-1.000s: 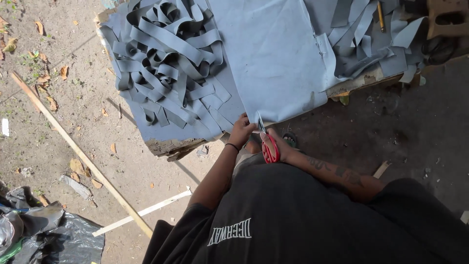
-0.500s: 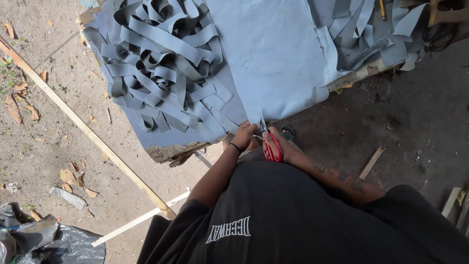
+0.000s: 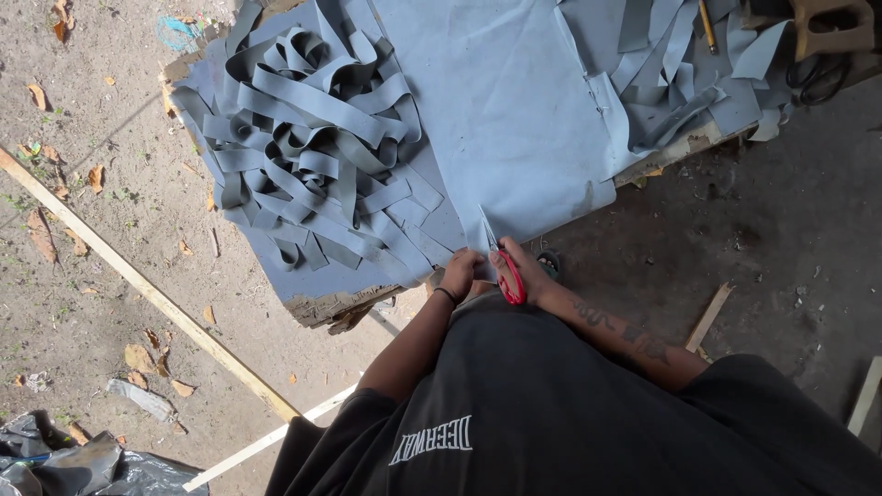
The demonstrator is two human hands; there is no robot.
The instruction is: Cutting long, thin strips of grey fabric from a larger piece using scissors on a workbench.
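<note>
A large grey-blue sheet point(image 3: 501, 119) lies flat over a worn table point(image 3: 335, 308). My right hand point(image 3: 525, 273) grips red-handled scissors point(image 3: 508, 276), their blades cutting into the sheet's near edge. My left hand point(image 3: 459, 273) pinches that same edge just left of the cut. A tangled pile of cut grey-blue strips point(image 3: 308, 156) lies on the table's left part. More loose strips point(image 3: 666, 78) lie at the far right.
A pencil point(image 3: 706, 26) and black scissors point(image 3: 818, 78) lie at the table's far right, by a wooden saw handle point(image 3: 831, 23). Long wooden slats point(image 3: 138, 285) lie on the dirt at the left, with dry leaves. A black plastic bag point(image 3: 69, 464) sits bottom left.
The view has shifted a little, so the table sits lower in frame. Both hands stay at the sheet's near edge, with the scissors still in the cut.
</note>
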